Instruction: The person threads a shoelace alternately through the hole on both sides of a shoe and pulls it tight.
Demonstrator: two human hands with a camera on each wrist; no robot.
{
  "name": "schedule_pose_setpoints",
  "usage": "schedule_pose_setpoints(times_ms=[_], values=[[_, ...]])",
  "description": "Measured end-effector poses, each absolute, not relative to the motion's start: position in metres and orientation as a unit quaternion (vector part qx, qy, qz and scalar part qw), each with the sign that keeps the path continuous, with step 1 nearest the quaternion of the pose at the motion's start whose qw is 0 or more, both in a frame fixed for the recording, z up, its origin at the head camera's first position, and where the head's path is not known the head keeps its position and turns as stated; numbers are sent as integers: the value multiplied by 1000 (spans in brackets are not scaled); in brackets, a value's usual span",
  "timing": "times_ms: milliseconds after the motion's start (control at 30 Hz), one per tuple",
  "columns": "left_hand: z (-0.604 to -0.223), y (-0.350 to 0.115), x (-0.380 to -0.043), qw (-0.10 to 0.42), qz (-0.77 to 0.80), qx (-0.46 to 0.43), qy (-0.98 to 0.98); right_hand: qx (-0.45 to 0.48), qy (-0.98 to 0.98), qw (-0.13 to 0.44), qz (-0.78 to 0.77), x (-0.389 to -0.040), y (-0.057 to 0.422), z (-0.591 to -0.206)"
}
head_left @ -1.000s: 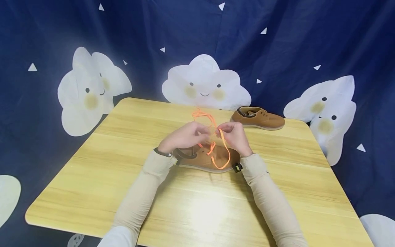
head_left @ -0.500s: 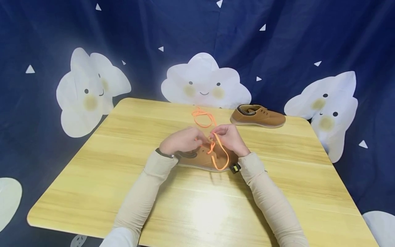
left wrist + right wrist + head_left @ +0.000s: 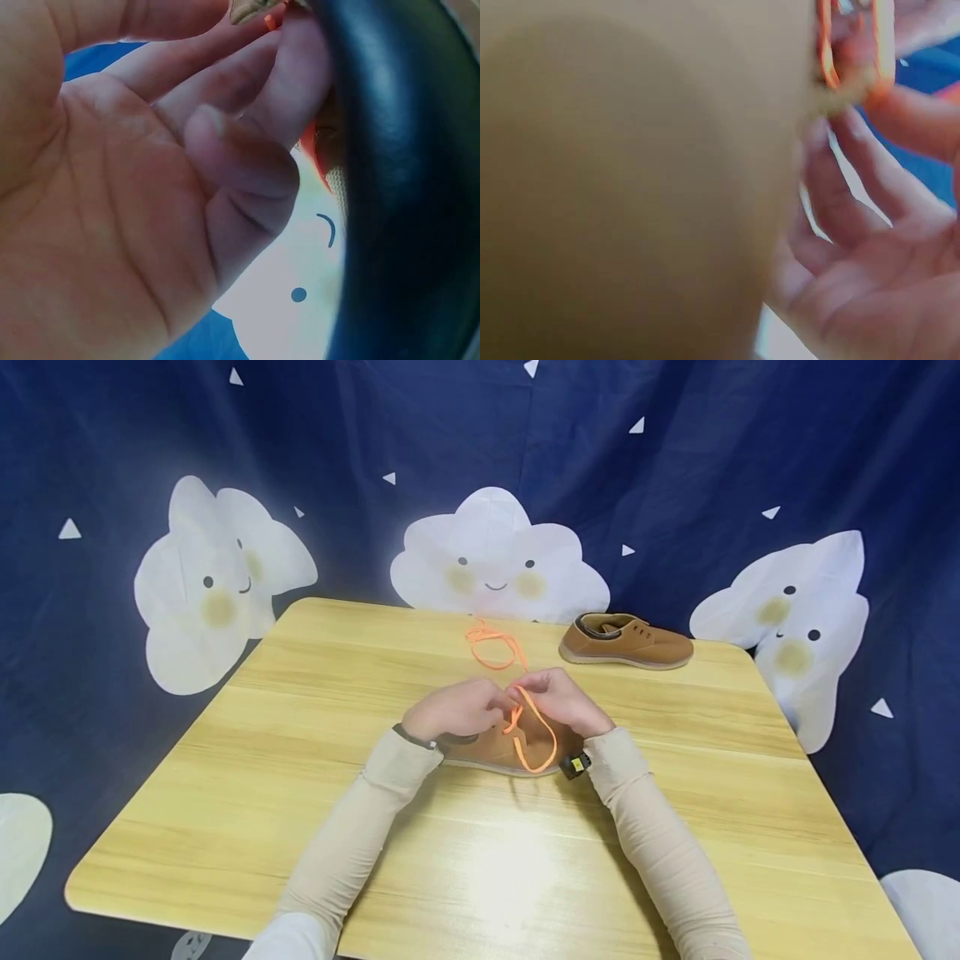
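Note:
A brown shoe (image 3: 487, 752) lies toe to the right under both hands. An orange shoelace (image 3: 553, 743) runs through part of it and loops over the near side. My left hand (image 3: 461, 706) pinches the edge of the shoe's eyelet flap; in the left wrist view a bit of lace (image 3: 271, 22) shows by its fingers. My right hand (image 3: 558, 702) pinches the lace at the flap, its thumb (image 3: 911, 120) against the flap's edge in the right wrist view. The fingertips of both hands meet above the shoe, so the exact holds are partly hidden.
A second brown shoe (image 3: 626, 643) without a visible lace stands at the back right of the wooden table (image 3: 225, 793). More orange lace (image 3: 516, 647) lies in a loose coil behind the hands. A dark blue curtain (image 3: 337, 427) with cloud faces hangs behind.
Both hands have come down onto the shoe's flap and closer together. The lace coil behind has settled on the table. The shoe itself stays about where it was.

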State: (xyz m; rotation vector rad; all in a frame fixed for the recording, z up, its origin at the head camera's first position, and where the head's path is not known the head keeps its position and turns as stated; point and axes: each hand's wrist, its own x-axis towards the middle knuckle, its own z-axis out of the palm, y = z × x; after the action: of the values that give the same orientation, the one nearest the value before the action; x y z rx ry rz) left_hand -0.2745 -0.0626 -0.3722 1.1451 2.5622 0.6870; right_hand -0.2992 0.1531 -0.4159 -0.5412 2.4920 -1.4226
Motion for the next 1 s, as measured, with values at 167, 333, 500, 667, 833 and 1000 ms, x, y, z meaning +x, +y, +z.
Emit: schedule_pose_setpoints(times_ms=[167, 333, 500, 667, 833, 1000], values=[[-373, -61, -275, 129, 250, 374, 884, -274, 880, 164, -352, -297, 182, -398], [-371, -62, -274, 142, 263, 361, 883, -317, 864, 278, -276, -289, 200, -387], [-370, -63, -274, 138, 273, 358, 883, -287, 871, 302, -259, -284, 197, -386], [-372, -62, -272, 124, 279, 354, 884, -290, 869, 297, -268, -282, 193, -387], [-365, -61, -267, 103, 284, 343, 890, -286, 871, 301, -261, -282, 193, -388], [-354, -61, -259, 80, 287, 348, 889, -266, 881, 305, -243, -283, 193, -388]])
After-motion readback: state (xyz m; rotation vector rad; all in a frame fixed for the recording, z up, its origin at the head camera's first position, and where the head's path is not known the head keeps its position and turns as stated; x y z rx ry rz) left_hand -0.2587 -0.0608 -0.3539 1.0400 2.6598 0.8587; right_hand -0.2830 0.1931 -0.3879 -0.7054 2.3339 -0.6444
